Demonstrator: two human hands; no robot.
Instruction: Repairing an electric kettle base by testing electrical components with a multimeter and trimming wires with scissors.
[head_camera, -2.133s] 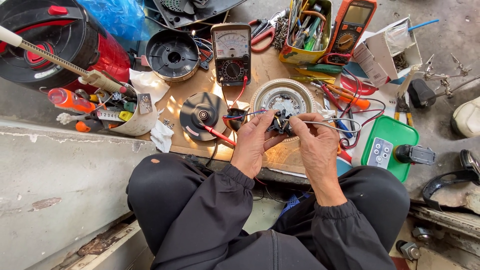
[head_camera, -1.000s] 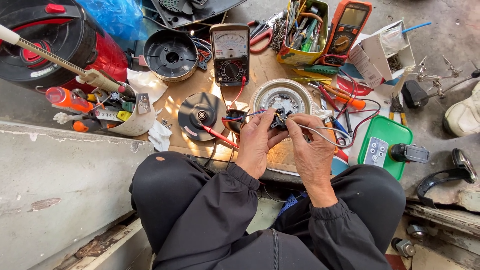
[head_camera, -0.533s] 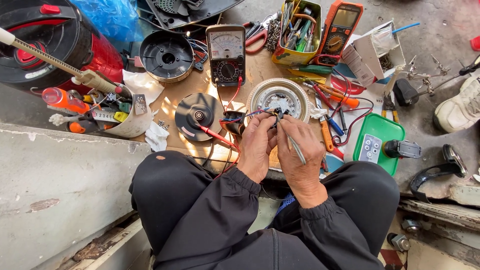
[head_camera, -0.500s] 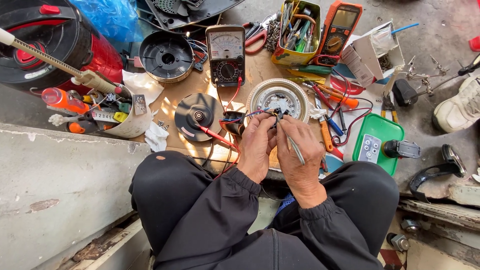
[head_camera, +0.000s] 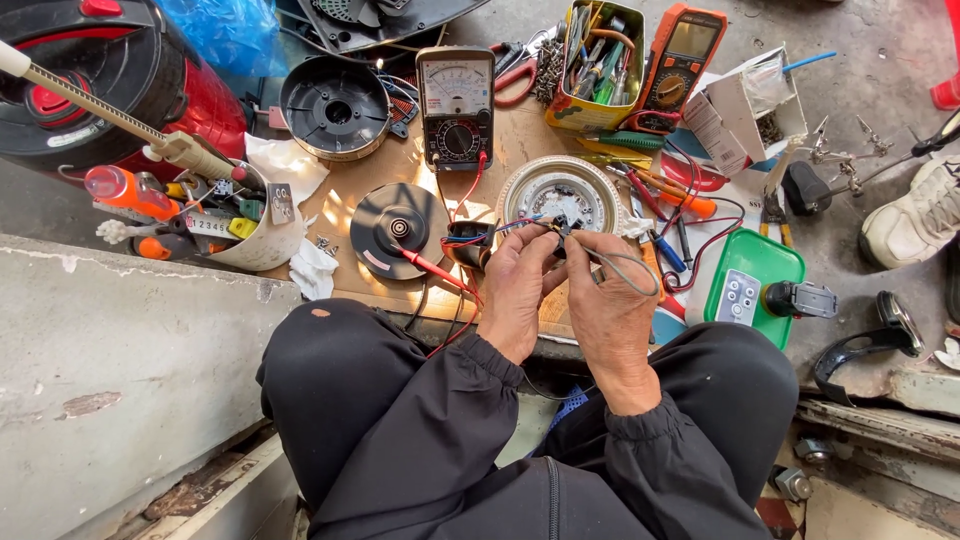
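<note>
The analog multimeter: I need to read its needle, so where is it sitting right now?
In the head view the analog multimeter lies at the top centre of the wooden board, between the black round housing and the yellow tool box.

Left hand (head_camera: 518, 285) and right hand (head_camera: 612, 305) meet, fingers seemingly pinched.

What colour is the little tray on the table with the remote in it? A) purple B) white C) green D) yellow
C: the tray beside the person's right hand is bright green, with a small grey remote lying in it.
</note>
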